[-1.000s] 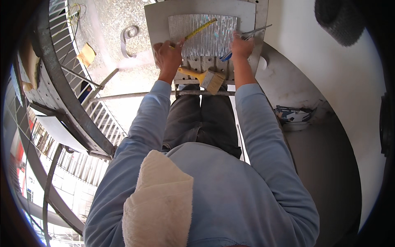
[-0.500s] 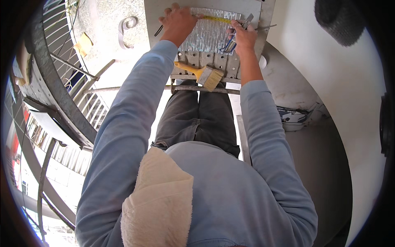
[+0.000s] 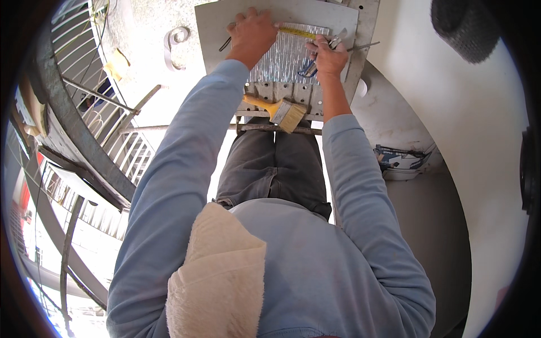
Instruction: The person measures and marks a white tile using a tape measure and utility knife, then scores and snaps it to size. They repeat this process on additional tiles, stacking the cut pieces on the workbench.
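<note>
A yellow tape measure blade [image 3: 297, 32] runs between my hands over a silvery ribbed foil sheet [image 3: 270, 66]. My left hand [image 3: 252, 36] is closed at the blade's left end; the tape's case is hidden in it, and a dark strap loop sticks out beside it. At the blade's right end, my right hand [image 3: 331, 59] pinches the blade's edge. The same hand also holds what look like blue-handled scissors [image 3: 307, 69], their metal blades pointing away and to the right. Beneath the foil lies a pale grey sheet [image 3: 214, 22].
Nearer to me, a yellow-handled paintbrush [image 3: 289, 115] rests on the perforated metal bench [image 3: 270, 90]. White railings [image 3: 121, 149] and a curved metal beam stand at left. A coiled strip [image 3: 169, 49] lies on the floor, a pale wall [image 3: 417, 73] rises at right.
The bench, sheet and brush sit slightly lower in the picture. Both hands keep their hold on the tape, with little visible movement over the foil.
</note>
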`<state>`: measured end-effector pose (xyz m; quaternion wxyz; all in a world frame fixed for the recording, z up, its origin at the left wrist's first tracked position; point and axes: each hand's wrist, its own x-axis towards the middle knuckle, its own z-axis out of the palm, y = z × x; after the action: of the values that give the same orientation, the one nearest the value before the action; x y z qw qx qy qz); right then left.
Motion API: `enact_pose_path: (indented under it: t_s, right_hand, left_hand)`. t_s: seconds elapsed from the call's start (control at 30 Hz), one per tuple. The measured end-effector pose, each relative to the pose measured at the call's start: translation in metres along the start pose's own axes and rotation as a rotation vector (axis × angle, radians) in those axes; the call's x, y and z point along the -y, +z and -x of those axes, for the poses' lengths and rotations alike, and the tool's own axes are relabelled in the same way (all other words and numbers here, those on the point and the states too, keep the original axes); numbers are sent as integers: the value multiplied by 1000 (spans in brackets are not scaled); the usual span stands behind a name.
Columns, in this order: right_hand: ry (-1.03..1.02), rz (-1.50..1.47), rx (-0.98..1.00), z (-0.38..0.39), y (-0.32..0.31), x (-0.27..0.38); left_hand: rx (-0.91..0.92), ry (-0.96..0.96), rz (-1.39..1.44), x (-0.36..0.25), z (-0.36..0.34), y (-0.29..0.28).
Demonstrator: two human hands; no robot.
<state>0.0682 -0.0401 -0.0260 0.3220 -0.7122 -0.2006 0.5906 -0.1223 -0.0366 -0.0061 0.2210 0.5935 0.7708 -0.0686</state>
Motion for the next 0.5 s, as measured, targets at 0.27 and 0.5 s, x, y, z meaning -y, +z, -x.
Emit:
enact_pose_path:
  t_s: [0.27,0.5]
  right_hand:
    - [14,-85,-30,-5,3,-1]
    - [-79,-12,-32,-5,11,-6]
  left_hand:
    - [58,-57,-92,10,2,-8]
    - [61,-104,-120,2,-4,-4]
